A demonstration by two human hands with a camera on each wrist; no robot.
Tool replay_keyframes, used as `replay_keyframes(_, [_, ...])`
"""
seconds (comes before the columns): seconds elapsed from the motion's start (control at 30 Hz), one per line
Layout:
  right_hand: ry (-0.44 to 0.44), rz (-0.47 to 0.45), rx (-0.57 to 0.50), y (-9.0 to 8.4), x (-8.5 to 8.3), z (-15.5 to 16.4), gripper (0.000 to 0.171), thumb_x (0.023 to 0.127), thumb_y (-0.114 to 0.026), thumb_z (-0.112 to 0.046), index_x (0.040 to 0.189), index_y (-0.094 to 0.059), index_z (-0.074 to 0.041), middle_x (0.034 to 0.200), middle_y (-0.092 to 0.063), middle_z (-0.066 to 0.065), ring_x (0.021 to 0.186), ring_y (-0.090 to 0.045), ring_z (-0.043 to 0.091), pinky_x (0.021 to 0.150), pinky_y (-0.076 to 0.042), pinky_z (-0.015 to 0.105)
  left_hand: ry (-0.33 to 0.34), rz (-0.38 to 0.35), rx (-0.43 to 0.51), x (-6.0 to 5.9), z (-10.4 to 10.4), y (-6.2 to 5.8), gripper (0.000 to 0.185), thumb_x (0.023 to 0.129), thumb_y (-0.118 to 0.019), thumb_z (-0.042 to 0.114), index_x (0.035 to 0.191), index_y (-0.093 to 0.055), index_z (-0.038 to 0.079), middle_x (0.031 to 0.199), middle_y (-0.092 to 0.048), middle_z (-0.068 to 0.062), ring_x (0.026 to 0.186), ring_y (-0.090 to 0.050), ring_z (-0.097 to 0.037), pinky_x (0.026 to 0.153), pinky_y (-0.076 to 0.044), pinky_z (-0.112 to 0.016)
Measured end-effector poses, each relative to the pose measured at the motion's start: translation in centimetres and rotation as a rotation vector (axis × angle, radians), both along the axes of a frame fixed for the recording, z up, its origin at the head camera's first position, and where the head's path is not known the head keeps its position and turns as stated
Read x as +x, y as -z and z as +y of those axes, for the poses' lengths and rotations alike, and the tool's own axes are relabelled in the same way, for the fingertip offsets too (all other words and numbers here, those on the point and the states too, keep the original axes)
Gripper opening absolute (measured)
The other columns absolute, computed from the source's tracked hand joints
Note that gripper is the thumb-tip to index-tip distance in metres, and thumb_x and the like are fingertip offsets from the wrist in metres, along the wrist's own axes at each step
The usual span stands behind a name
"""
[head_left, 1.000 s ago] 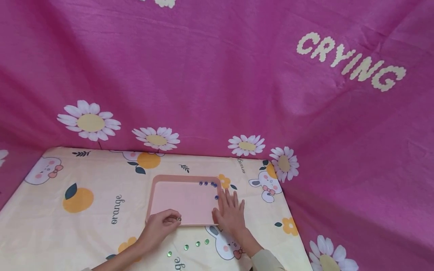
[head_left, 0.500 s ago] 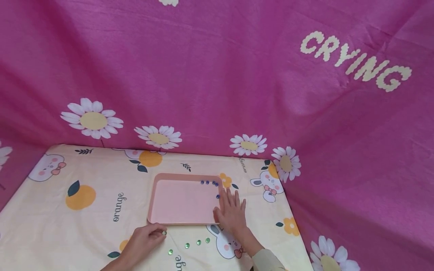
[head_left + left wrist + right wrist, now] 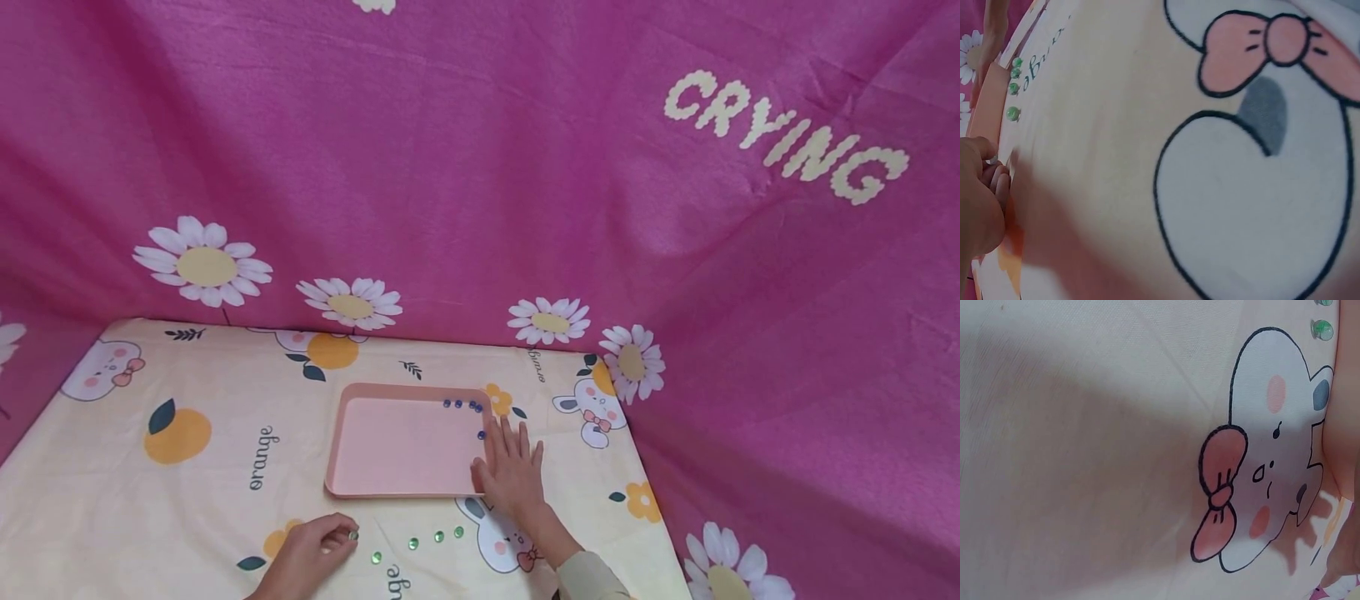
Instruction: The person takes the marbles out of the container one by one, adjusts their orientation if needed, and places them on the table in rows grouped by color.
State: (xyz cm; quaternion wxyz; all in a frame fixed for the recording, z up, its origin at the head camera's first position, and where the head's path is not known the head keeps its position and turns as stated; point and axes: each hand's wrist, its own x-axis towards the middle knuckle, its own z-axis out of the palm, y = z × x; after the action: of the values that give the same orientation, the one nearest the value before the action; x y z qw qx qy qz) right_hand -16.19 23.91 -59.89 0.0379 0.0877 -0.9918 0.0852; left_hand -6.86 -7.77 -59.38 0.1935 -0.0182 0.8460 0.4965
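In the head view my left hand pinches a green marble between thumb and fingertips, low over the cloth in front of the tray's near left corner. Several other green marbles lie in a slanting row to its right. The pink rectangular tray has several dark blue marbles along its far right corner. My right hand rests at the tray's right side with fingers spread and straight, the thumb reaching over the rim. In the left wrist view the left hand is at the left edge, near the green marbles.
A cream tablecloth printed with oranges, rabbits and flowers covers the table. Behind it and to the right hangs a magenta curtain with daisies. A beige sleeve covers the right forearm.
My left hand has moved from the tray's near rim down and left to the cloth beyond the row's left end, still holding the green marble. The right hand has stayed at the tray.
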Motion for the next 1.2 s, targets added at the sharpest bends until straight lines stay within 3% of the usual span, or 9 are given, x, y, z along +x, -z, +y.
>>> replay_keyframes(0.3, [0.011, 0.005, 0.008, 0.0, 0.0, -0.1, 0.072, 0.098, -0.047, -0.049, 0.159, -0.025, -0.018, 0.163, -0.023, 0.011, 0.147, -0.014, 0.044, 0.110, -0.013, 0.072, 0.000, 0.093, -0.037, 0.6, 0.1, 0.6, 0.016, 0.086, -0.077, 0.008, 0.101, -0.071, 0.011, 0.091, -0.065, 0.006, 0.082, -0.059, -0.012, 0.074, -0.053, -0.029])
replay_keyframes(0.63, [0.024, -0.025, -0.007, 0.1, -0.1, -0.1, 0.071, 0.099, -0.045, -0.050, 0.160, -0.023, -0.020, 0.164, -0.021, 0.010, 0.148, -0.012, 0.043, 0.111, -0.010, 0.071, 0.013, 0.105, -0.066, 0.8, 0.2, 1.0, 0.021, 0.084, -0.077, 0.004, 0.102, -0.070, 0.012, 0.089, -0.060, 0.006, 0.079, -0.052, -0.014, 0.068, -0.050, -0.029])
replay_keyframes(1.2, [0.033, -0.048, -0.028, -0.1, 0.0, -0.3, 0.072, 0.099, -0.046, -0.048, 0.160, -0.021, -0.019, 0.164, -0.020, 0.012, 0.148, -0.011, 0.044, 0.111, -0.007, 0.072, 0.054, 0.161, -0.103, 1.0, -0.1, 1.5, 0.019, 0.084, -0.078, 0.006, 0.099, -0.072, 0.016, 0.095, -0.059, 0.007, 0.081, -0.052, -0.013, 0.071, -0.050, -0.025])
